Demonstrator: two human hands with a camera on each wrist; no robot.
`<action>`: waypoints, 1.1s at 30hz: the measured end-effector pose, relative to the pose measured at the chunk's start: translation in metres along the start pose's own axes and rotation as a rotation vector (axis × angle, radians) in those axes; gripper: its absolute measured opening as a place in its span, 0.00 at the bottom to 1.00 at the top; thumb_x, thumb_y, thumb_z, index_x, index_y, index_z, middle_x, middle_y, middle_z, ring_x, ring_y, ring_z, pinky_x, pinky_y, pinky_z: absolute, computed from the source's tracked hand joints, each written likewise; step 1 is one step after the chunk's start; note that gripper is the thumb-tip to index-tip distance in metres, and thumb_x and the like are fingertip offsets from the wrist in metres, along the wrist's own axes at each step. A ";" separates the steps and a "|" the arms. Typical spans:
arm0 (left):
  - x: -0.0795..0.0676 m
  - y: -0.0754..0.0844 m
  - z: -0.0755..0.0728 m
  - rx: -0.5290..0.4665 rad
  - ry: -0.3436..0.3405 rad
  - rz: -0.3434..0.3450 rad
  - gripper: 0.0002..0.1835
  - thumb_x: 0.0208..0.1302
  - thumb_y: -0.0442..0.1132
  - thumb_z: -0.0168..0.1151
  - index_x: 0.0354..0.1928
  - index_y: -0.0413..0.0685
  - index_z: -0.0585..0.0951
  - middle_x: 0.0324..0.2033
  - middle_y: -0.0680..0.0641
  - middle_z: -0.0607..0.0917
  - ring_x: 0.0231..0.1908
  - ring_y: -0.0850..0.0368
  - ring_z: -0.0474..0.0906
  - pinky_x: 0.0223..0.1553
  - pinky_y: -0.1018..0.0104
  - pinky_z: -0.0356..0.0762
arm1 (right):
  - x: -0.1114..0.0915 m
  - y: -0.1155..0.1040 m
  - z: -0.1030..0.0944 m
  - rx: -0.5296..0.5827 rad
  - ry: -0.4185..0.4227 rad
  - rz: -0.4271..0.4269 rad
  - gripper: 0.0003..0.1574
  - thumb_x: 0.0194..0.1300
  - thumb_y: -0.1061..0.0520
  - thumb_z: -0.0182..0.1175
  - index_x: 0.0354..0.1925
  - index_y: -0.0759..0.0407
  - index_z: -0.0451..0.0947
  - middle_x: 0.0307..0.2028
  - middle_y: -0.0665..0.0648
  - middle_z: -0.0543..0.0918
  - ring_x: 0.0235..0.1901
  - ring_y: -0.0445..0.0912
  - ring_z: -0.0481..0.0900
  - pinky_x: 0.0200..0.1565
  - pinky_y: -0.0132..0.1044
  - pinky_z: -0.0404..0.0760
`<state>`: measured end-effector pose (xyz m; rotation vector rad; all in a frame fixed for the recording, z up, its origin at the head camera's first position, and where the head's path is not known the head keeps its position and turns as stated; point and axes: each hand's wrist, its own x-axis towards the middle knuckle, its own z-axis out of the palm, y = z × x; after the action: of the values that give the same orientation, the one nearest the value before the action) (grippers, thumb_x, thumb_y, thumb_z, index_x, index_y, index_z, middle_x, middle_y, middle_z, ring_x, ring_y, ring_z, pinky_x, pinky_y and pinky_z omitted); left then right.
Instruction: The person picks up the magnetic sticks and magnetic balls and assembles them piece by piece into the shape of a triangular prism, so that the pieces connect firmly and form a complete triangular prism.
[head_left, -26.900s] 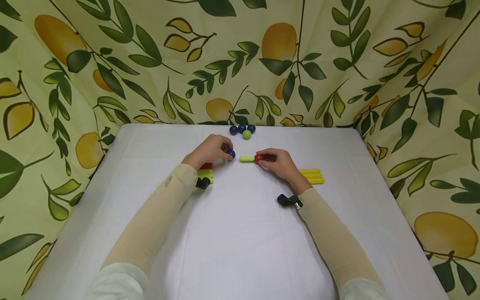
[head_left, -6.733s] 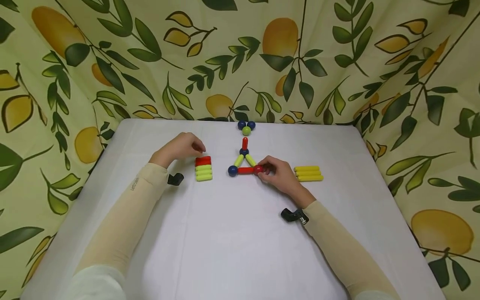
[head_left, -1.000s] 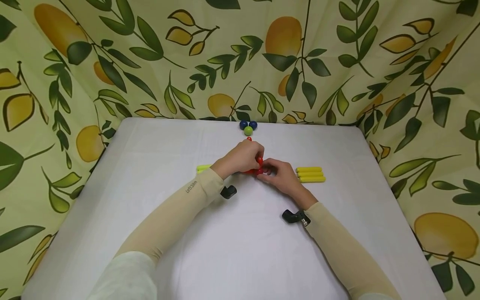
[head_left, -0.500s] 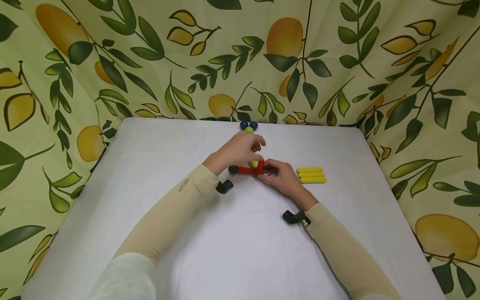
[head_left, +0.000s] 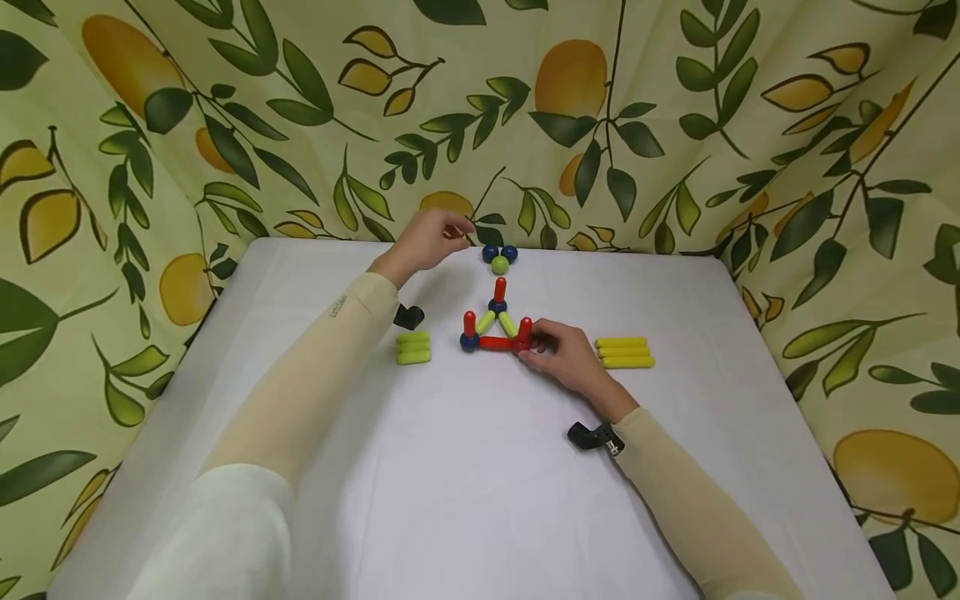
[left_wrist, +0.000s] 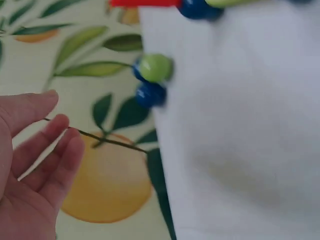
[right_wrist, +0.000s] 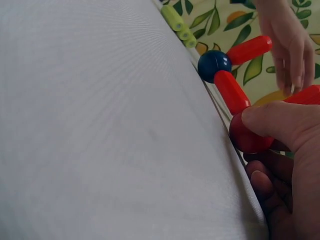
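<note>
A triangle of magnetic balls and sticks lies mid-table, with a blue ball (head_left: 497,307) at the back, another blue ball (head_left: 469,342) at front left and a red ball (right_wrist: 243,136) at front right. Two lime sticks (head_left: 508,325) and one red stick (head_left: 495,343) join them. From each ball a red stick (head_left: 500,289) stands up. My right hand (head_left: 564,354) pinches the red ball between thumb and fingers. Holding nothing, my left hand (head_left: 429,240) is over the table's back edge, left of two loose blue balls (head_left: 510,252) and a lime-green ball (head_left: 500,265).
Three lime sticks (head_left: 413,348) lie side by side left of the triangle. A row of yellow sticks (head_left: 626,352) lies to the right, close to my right wrist. A patterned curtain (head_left: 480,125) rises behind the white table (head_left: 465,483).
My left hand has let go of the red stick upright on the red ball and moved back and left. Since 6.7 seconds ago, two upright red sticks were added. My right hand stays put.
</note>
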<state>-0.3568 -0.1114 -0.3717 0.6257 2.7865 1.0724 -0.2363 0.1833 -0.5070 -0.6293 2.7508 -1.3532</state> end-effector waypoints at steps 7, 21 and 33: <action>0.038 -0.006 0.019 0.118 -0.132 -0.002 0.22 0.79 0.34 0.64 0.71 0.43 0.82 0.66 0.38 0.82 0.61 0.43 0.76 0.64 0.52 0.76 | -0.003 -0.001 -0.001 0.012 0.014 0.004 0.19 0.66 0.56 0.79 0.53 0.56 0.86 0.45 0.53 0.87 0.43 0.50 0.81 0.48 0.42 0.84; 0.056 -0.021 0.046 0.164 -0.143 -0.105 0.22 0.74 0.31 0.67 0.68 0.43 0.85 0.70 0.40 0.80 0.74 0.40 0.68 0.74 0.47 0.67 | 0.003 -0.004 0.003 0.005 0.002 -0.031 0.19 0.67 0.55 0.79 0.53 0.55 0.86 0.44 0.51 0.87 0.42 0.48 0.81 0.48 0.42 0.85; 0.059 -0.025 0.053 0.117 -0.106 -0.113 0.24 0.71 0.32 0.73 0.68 0.43 0.84 0.66 0.41 0.82 0.70 0.41 0.69 0.73 0.46 0.66 | 0.002 -0.001 -0.002 -0.007 -0.001 -0.010 0.20 0.67 0.54 0.79 0.54 0.55 0.86 0.44 0.51 0.87 0.42 0.48 0.82 0.48 0.40 0.85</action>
<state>-0.4074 -0.0706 -0.4240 0.5129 2.7701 0.8361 -0.2377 0.1836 -0.5047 -0.6442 2.7571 -1.3453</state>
